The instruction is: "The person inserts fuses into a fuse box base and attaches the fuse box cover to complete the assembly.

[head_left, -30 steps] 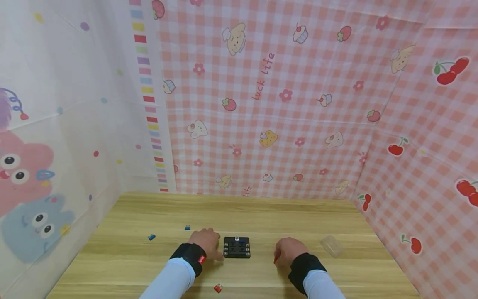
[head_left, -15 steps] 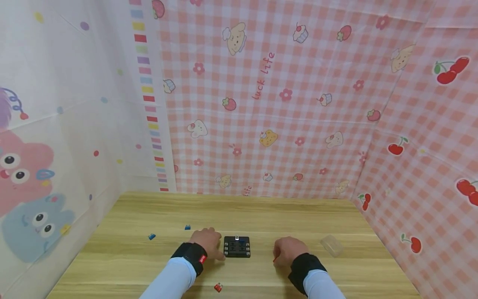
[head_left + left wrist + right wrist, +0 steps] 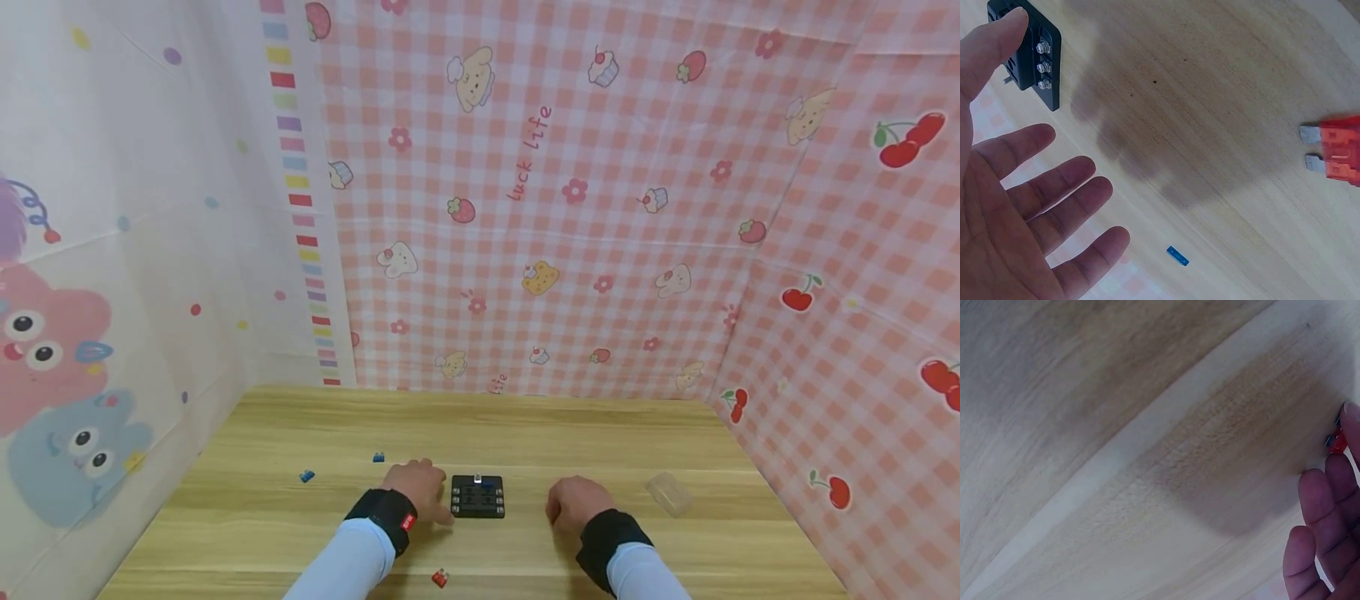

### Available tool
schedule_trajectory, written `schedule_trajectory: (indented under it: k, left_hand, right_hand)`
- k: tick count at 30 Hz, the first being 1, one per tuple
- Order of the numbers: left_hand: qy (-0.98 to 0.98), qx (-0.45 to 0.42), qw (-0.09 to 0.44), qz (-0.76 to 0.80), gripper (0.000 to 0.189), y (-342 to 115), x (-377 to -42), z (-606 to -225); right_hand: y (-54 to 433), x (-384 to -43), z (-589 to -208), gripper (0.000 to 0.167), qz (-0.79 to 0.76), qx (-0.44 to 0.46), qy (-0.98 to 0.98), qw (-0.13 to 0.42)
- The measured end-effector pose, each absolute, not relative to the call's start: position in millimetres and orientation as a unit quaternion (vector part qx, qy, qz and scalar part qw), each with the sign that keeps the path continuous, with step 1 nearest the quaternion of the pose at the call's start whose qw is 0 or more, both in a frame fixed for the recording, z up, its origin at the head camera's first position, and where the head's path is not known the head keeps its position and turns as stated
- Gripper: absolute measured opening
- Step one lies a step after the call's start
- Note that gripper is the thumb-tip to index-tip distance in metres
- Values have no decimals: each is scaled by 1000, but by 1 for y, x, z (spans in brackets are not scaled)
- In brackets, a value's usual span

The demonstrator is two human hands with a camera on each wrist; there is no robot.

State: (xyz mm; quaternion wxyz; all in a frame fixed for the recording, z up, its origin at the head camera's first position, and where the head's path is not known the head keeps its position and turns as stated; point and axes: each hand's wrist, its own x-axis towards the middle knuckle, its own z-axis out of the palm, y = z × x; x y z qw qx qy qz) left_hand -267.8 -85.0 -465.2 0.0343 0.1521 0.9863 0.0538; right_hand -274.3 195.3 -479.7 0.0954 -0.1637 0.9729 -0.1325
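Note:
A black fuse block (image 3: 477,510) with metal screw terminals along its sides lies on the wooden table between my hands. My left hand (image 3: 418,490) is beside its left edge; in the left wrist view the fingers spread loosely and the thumb overlaps the block. To the right of the block, my right hand (image 3: 581,503) pinches a red blade fuse (image 3: 1339,443) between thumb and fingertips, close over the table. In the head view that fuse is hidden by the hand. Another red blade fuse (image 3: 440,577) lies nearer the front, its two metal prongs plain in the left wrist view.
Two blue blade fuses lie at the left, one (image 3: 378,457) beyond my left hand and one (image 3: 307,476) farther left. A clear plastic cover (image 3: 668,494) rests right of my right hand. Patterned cloth walls (image 3: 540,208) enclose the table (image 3: 600,433) at the back and sides.
The red fuse in my right hand, showing at the fingertips earlier in the head view, is now hidden there. Otherwise both hands stay nearly in place.

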Motion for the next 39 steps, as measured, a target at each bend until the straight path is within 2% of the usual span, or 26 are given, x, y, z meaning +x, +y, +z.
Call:
schedule_trajectory:
  k: [7, 39]
  left_hand:
    - [987, 148, 39, 52, 60, -84, -268, -464]
    - [987, 147, 37, 51, 59, -81, -268, -465]
  right_hand:
    - [196, -271, -479, 18, -116, -178, 975, 70]
    - [203, -273, -481, 17, -128, -142, 979, 73]
